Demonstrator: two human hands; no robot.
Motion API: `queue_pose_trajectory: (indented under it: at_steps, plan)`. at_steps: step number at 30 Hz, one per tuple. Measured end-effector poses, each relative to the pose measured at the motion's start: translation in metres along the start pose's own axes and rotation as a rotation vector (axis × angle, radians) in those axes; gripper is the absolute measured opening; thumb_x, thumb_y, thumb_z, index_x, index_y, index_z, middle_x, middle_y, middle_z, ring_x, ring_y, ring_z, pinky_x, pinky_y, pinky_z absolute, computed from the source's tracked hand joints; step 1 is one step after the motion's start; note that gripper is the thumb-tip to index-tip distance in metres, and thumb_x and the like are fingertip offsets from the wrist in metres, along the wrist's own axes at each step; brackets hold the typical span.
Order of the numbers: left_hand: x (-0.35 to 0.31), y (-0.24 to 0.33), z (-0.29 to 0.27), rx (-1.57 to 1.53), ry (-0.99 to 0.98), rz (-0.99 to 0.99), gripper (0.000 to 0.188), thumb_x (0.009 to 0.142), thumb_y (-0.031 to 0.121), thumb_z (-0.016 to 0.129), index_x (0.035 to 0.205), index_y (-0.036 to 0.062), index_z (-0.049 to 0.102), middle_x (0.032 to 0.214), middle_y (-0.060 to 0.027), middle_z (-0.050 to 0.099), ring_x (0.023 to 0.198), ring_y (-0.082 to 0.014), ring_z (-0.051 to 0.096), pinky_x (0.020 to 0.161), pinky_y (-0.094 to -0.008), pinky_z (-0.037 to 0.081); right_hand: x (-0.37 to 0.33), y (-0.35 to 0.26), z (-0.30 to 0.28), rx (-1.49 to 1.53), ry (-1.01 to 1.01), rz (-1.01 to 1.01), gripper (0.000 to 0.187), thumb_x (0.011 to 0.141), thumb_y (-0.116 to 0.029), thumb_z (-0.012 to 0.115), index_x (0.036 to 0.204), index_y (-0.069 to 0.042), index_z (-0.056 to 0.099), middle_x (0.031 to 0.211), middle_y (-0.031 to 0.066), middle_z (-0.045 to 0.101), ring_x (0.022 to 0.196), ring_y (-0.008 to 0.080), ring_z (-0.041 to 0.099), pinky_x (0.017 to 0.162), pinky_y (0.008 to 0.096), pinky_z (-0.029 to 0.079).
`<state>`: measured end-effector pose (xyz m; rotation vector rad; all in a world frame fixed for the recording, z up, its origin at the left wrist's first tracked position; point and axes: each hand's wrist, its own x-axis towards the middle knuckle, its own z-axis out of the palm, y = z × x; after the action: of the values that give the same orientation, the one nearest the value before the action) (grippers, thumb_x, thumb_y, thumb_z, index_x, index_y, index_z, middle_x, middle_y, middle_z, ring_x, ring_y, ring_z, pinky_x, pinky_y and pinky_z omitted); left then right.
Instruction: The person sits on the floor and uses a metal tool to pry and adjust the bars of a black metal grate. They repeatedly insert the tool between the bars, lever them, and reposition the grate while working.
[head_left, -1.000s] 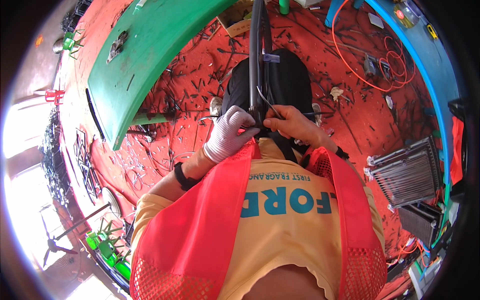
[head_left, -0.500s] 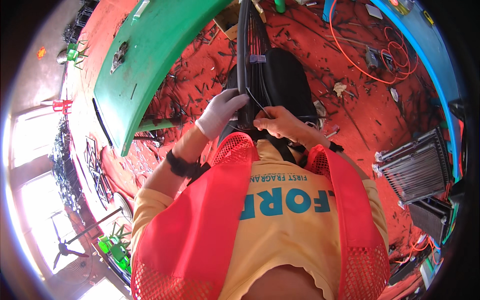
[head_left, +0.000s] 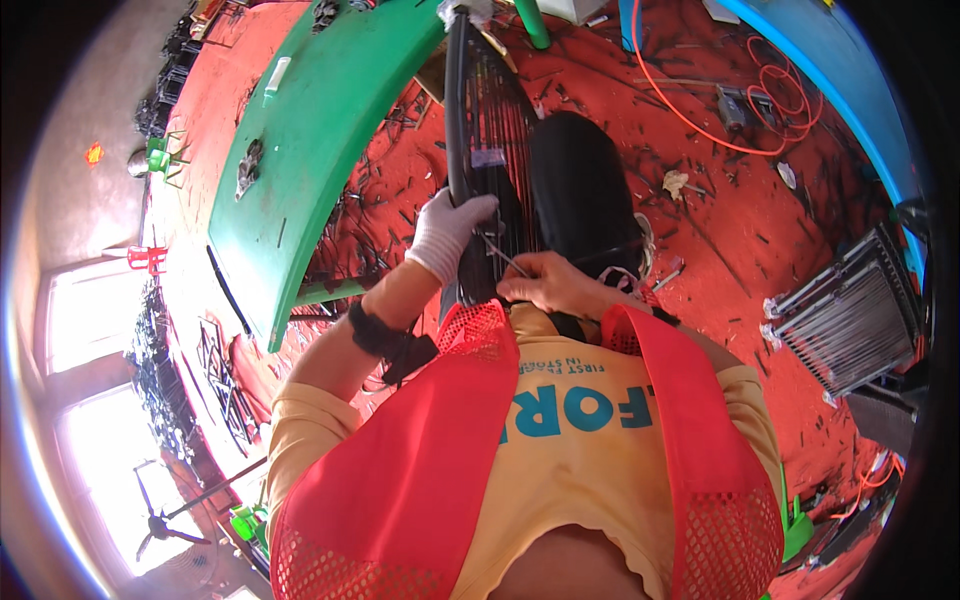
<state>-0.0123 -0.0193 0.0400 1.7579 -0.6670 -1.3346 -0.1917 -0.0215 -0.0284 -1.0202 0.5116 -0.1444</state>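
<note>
A long frame with dark tube sides (head_left: 457, 110) and many black cords (head_left: 505, 110) strung along it stands in front of me, reaching toward my chest. Wrapped around its left tube is my left hand (head_left: 446, 230), in a white glove, fingers closed. My bare right hand (head_left: 550, 283) pinches a thin metal rod (head_left: 508, 258) at the near end of the frame. The rod's tip points at the cords just below my left hand. What it touches there is too small to make out. A pale tag (head_left: 489, 158) sits on the cords.
A green table (head_left: 300, 150) stands at left, a blue table (head_left: 850, 90) at right. Similar strung frames (head_left: 850, 310) lean at the right. Dark scraps litter the red floor (head_left: 700, 230), along with an orange hose (head_left: 690, 135). My black-clad knee (head_left: 580, 180) is beside the frame.
The view has shifted a little. My right hand has drawn nearer my body with the rod, whose tip sits lower. My left hand now wraps the tube.
</note>
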Motion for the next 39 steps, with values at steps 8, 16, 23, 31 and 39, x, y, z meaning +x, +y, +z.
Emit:
queue_pose_trajectory:
  at_steps: [8,16,23,31,39]
  plan:
    - [-0.108,0.035,-0.046,-0.19,-0.014,0.212,0.024,0.087,0.012,0.059,0.106,-0.0023,0.055,0.091,-0.0113,0.065,0.08,-0.0179,0.066,0.069,-0.0308,0.056,-0.014,-0.039,0.053,-0.356,-0.146,-0.318,0.028,0.089,-0.025,0.065,0.091,0.003,0.061,0.073,0.011,0.061,0.067,0.0163,0.057,0.062,0.0322,0.045]
    - [-0.15,-0.042,-0.138,-0.427,0.195,0.362,0.041,0.081,0.029,0.065,0.11,0.0008,0.054,0.092,-0.0141,0.064,0.083,-0.0262,0.066,0.07,-0.0382,0.057,0.003,-0.058,0.099,-0.784,-0.189,-0.453,0.022,0.089,-0.021,0.064,0.087,0.001,0.063,0.068,0.0109,0.062,0.064,0.0151,0.062,0.057,0.0317,0.045]
    - [-0.142,-0.152,-0.18,-0.695,0.271,0.369,0.037,0.084,0.028,0.063,0.107,0.0,0.056,0.097,-0.0128,0.064,0.087,-0.0255,0.065,0.071,-0.0385,0.057,0.027,-0.059,0.122,-0.703,-0.335,-0.098,0.016,0.088,-0.013,0.064,0.085,0.002,0.063,0.066,0.0017,0.061,0.064,0.0053,0.056,0.058,0.0238,0.045]
    - [-0.111,-0.21,-0.171,-1.103,0.309,0.335,0.045,0.091,0.035,0.054,0.11,-0.0062,0.057,0.1,-0.0166,0.066,0.089,-0.0259,0.065,0.08,-0.0388,0.056,0.051,-0.078,0.129,-0.852,-0.281,-0.055,0.021,0.088,-0.016,0.064,0.083,0.004,0.063,0.059,0.0042,0.056,0.055,0.0077,0.052,0.05,0.0265,0.042]
    - [-0.095,-0.176,-0.175,-1.181,0.291,0.34,0.036,0.092,0.029,0.056,0.113,0.0003,0.053,0.108,-0.0195,0.063,0.092,-0.0342,0.065,0.076,-0.0449,0.056,0.067,-0.112,0.107,-1.115,-0.202,-0.248,0.023,0.089,-0.018,0.063,0.083,0.003,0.059,0.059,0.0124,0.057,0.05,0.0209,0.061,0.048,0.0315,0.047]
